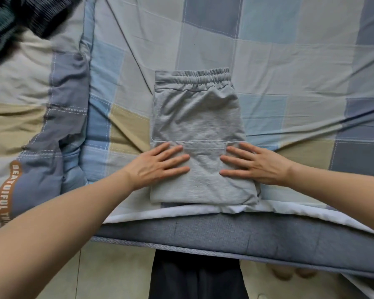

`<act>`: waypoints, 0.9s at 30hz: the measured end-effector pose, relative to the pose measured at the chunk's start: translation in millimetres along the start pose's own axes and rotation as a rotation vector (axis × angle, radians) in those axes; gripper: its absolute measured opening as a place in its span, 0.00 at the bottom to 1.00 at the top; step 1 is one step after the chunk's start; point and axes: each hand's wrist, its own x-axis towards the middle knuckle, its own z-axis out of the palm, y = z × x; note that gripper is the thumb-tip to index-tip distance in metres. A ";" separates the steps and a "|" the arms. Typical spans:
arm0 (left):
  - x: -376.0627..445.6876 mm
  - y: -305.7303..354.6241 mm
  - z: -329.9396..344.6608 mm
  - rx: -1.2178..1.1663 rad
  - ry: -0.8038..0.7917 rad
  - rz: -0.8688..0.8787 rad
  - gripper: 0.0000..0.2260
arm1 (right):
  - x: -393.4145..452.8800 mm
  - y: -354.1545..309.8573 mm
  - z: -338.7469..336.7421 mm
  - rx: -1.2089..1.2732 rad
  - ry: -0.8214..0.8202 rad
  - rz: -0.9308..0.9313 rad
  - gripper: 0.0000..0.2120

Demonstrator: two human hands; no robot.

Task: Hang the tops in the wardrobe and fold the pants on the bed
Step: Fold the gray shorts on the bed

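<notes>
A rumpled checked quilt (37, 100) lies heaped along the bed's (289, 67) left side, with dark striped clothing (11, 20) at the far left corner. Folded light grey cotton pants (198, 126) lie at the near edge; the left hand (160, 164) and right hand (254, 164) press flat on them, fingers straight and spread.

Both bare forearms reach forward, left hand (160, 164) and right hand (255, 164) flat, fingers straight, pointing inward.

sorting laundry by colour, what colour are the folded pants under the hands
Light grey, plain, with an elastic waistband: the pants, clearest in the head view.
</notes>
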 end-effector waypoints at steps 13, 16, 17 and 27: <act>-20.5 1.8 -67.3 -1.468 0.102 -0.498 0.14 | -26.2 17.8 -57.0 1.559 0.259 0.608 0.17; -21.5 -4.5 -79.5 -1.888 0.329 -1.000 0.07 | -23.6 26.9 -67.2 1.957 0.589 1.015 0.12; -18.4 -7.8 -74.9 -1.901 0.377 -1.103 0.08 | -17.8 31.3 -67.0 2.009 0.627 1.079 0.12; 34.3 10.1 -62.2 -1.525 0.700 -1.529 0.14 | 70.0 16.8 -59.4 1.563 0.330 1.516 0.29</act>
